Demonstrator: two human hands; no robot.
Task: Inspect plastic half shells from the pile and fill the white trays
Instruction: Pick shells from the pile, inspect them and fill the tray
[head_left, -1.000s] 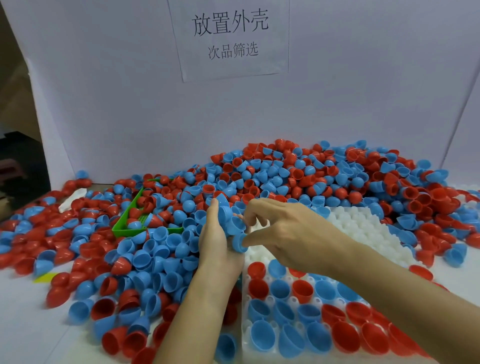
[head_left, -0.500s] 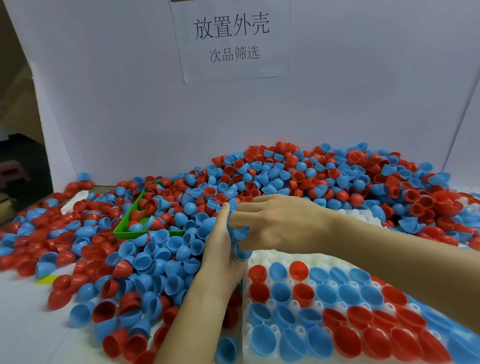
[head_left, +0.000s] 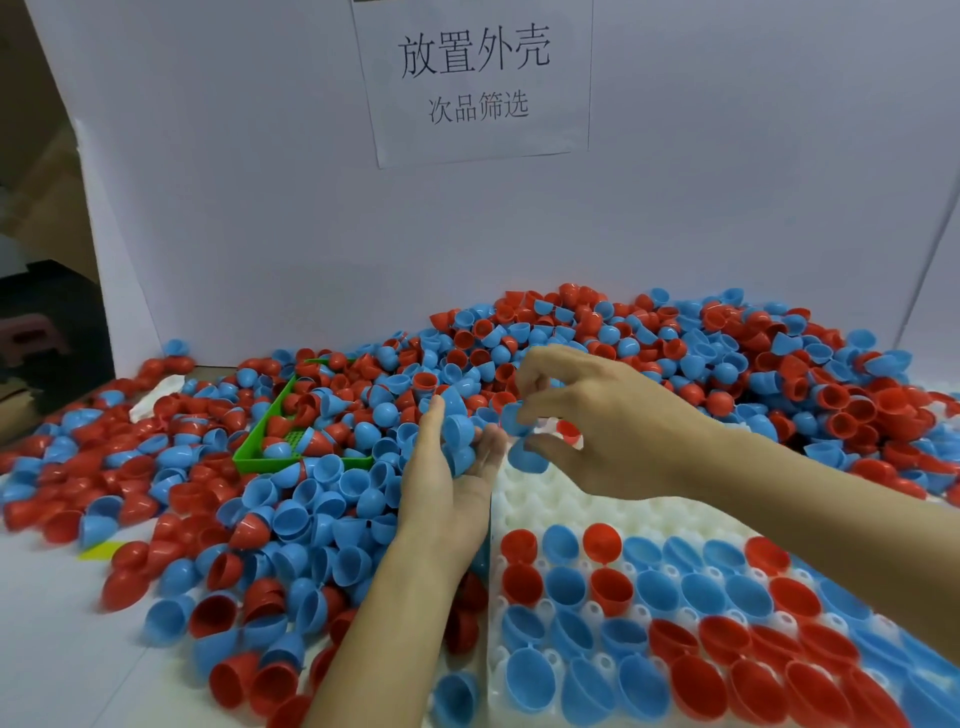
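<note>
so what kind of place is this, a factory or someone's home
Most likely a factory sorting station, not a home. A huge pile of red and blue shells lies against a white partition with a printed Chinese sign, and a white tray is being filled in rows.

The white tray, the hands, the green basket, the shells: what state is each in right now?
White tray: near rows filled, far sockets bare.
Left hand: palm up, cradling blue shells.
Right hand: pinching a blue shell.
Green basket: half buried.
Pile: heaped, loose.
</note>
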